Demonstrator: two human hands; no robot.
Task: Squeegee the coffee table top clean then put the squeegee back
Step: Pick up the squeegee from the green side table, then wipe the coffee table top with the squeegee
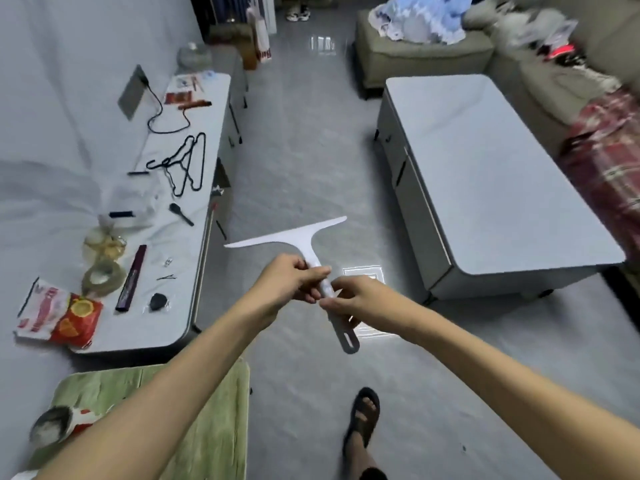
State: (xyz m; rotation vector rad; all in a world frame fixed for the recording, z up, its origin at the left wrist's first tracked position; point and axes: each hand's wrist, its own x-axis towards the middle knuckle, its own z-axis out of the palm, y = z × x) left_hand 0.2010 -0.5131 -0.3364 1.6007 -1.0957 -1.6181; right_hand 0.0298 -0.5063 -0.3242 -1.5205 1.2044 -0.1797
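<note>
Both hands grip the white squeegee (304,244) handle: left hand (289,280) higher, right hand (356,301) lower. The coffee table (491,174) stands right of it.

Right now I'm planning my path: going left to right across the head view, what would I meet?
Side table → left hand → squeegee → right hand → coffee table → plaid blanket.

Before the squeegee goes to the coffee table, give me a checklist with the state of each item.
1. Squeegee in hand: ok, left hand and right hand both have a grip on the handle.
2. Blade unobstructed: ok, held in mid-air over the floor.
3. Coffee table top free of objects: ok.
4. Blade touching the table top: not ok, it is apart from it.
5. Dirt or water on the top: cannot tell.
</note>
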